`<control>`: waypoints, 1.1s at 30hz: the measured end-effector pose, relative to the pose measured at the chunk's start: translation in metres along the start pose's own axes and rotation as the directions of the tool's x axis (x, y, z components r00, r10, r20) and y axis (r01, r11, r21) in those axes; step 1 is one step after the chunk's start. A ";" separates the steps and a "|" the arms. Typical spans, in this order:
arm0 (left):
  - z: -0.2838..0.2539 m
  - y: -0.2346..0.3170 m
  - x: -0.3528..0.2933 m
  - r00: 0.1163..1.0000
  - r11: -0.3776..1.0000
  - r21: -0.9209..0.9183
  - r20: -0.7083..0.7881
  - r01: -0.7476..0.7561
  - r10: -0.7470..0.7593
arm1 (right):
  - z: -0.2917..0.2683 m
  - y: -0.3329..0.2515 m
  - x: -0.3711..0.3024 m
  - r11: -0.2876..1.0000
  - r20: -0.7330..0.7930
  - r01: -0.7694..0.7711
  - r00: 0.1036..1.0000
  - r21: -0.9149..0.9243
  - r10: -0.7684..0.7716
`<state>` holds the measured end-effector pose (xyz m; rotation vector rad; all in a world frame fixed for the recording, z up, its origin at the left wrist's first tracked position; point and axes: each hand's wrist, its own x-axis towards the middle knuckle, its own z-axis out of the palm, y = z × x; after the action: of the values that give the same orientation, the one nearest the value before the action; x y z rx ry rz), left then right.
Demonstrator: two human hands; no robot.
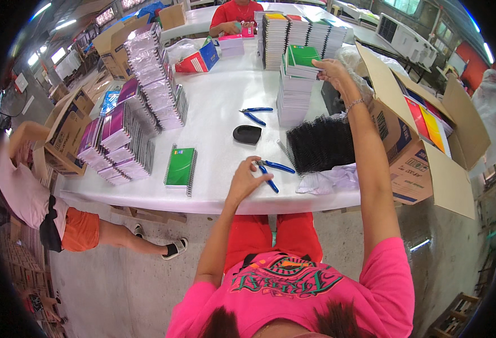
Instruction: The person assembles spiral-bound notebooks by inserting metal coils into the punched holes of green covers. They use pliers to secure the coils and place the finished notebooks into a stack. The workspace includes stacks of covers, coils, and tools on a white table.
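Observation:
My right hand (332,71) reaches to the top of a tall stack of pages (294,98), its fingers closed on the edge of a green-covered notebook (303,55). Near the front of the table, my left hand (247,179) has its thumb and fingers apart. Its fingertips are beside the head of blue-handled cutting pliers (276,167); whether they touch is unclear. Another pair of blue-handled pliers (254,114) lies farther back, above a black rounded pad (247,134). A spiral-bound green notebook (180,167) lies to the left. Black wire coils (320,147) are heaped below the stack.
Purple spiral notebooks (118,138) are piled at the left. An open carton (408,152) of notebooks stands at the right, its flap overhanging. More stacks (293,39) stand behind. A person in red (236,17) works across the table; another person (34,180) is at the left.

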<state>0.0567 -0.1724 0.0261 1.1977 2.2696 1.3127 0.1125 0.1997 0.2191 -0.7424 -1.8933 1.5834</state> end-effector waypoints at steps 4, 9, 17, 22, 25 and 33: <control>0.016 0.001 0.006 0.998 0.984 -0.171 0.026 0.054 -0.050 | 0.003 -0.002 -0.003 0.981 -0.234 0.156 0.956 -0.117 -0.179; 0.016 -0.002 0.010 0.988 0.986 -0.166 -0.148 0.024 -0.049 | 0.042 -0.025 -0.056 0.765 -0.423 0.418 0.653 -0.490 -0.628; -0.035 0.095 -0.020 0.699 0.870 0.338 -0.521 -0.358 0.490 | 0.114 0.040 -0.212 0.779 0.278 0.532 0.845 -0.332 -0.458; -0.034 0.068 -0.047 0.975 0.853 0.495 -0.048 -0.165 0.216 | 0.171 0.121 -0.266 0.674 0.341 0.644 0.764 -0.362 -0.547; -0.025 0.050 -0.057 0.981 0.813 0.563 -0.016 -0.150 0.192 | 0.177 0.126 -0.279 0.668 0.280 0.600 0.799 -0.441 -0.532; -0.040 0.045 -0.056 0.972 0.721 0.671 -0.002 -0.174 0.237 | 0.062 0.099 -0.200 0.591 0.063 0.489 0.802 -0.642 -0.595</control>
<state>0.0923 -0.2278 0.0754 1.6746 2.8598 0.5838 0.2122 0.0288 0.0993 -0.4333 -2.2512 0.4619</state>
